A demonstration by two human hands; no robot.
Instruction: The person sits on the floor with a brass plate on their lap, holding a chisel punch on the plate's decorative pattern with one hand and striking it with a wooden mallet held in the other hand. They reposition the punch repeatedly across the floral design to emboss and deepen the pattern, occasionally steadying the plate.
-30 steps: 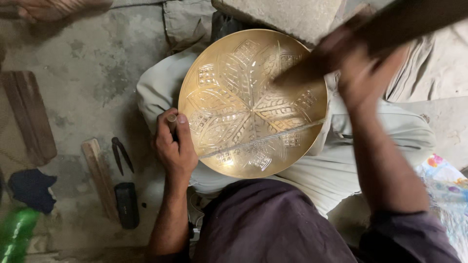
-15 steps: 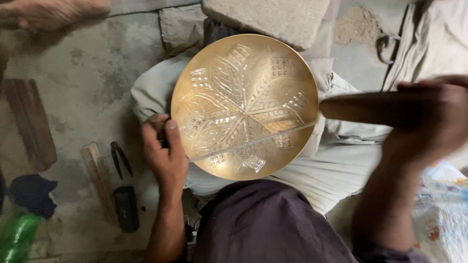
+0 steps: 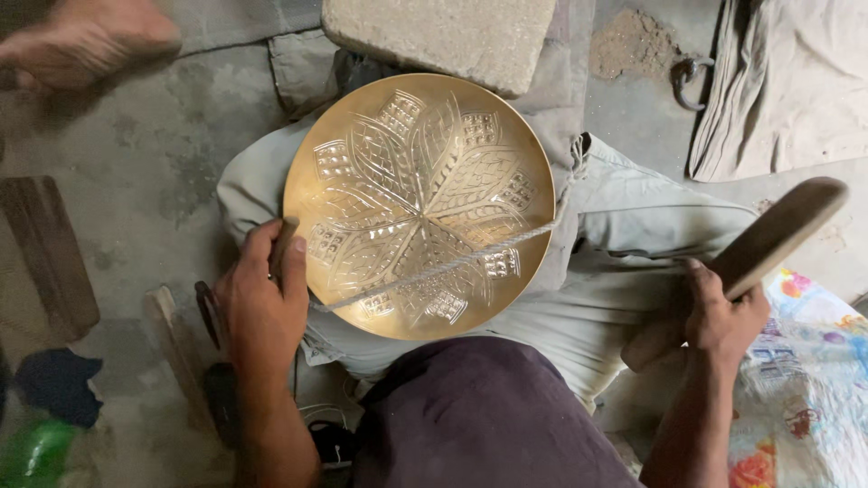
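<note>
Brass plate (image 3: pixel 419 206) on my lap, round, gold-coloured, engraved w/ a leaf or star pattern radiating from the centre and small grid patches near the rim. It's propped against my knees on the pale trousers (image 3: pixel 633 244), face up toward me. A thin cord (image 3: pixel 434 268) runs across the lower half of the plate, from the left edge up to the right edge.

My left hand (image 3: pixel 262 303) is at the plate's lower-left rim, fingers curled shut round a short dark tool (image 3: pixel 282 246) whose tip touches the plate's edge; thumb lies alongside. Can't tell exactly what kind of tool, most of it hidden in my fist.

My right hand (image 3: pixel 719 312) is well apart from the plate, off to the right over my thigh. It's closed round a wooden mallet (image 3: pixel 755 253), long, flat and brown; the broad end points up and right, the other end sticks out below my palm.

Above the plate, touching or just behind its top rim, a grey stone block (image 3: pixel 443 36). Concrete floor (image 3: pixel 136 163) to the left, w/ a dark wooden strip (image 3: pixel 50 258) lying on it, a paler wooden piece (image 3: pixel 176 348) near my left forearm, a dark blue cloth (image 3: pixel 59 384) and sth green (image 3: pixel 36 452), blurred, at the bottom-left corner. Another person's foot (image 3: pixel 86 41) at top left. Colourful printed cloth (image 3: pixel 805 380) at lower right, beige fabric (image 3: pixel 787 81) at top right.
</note>
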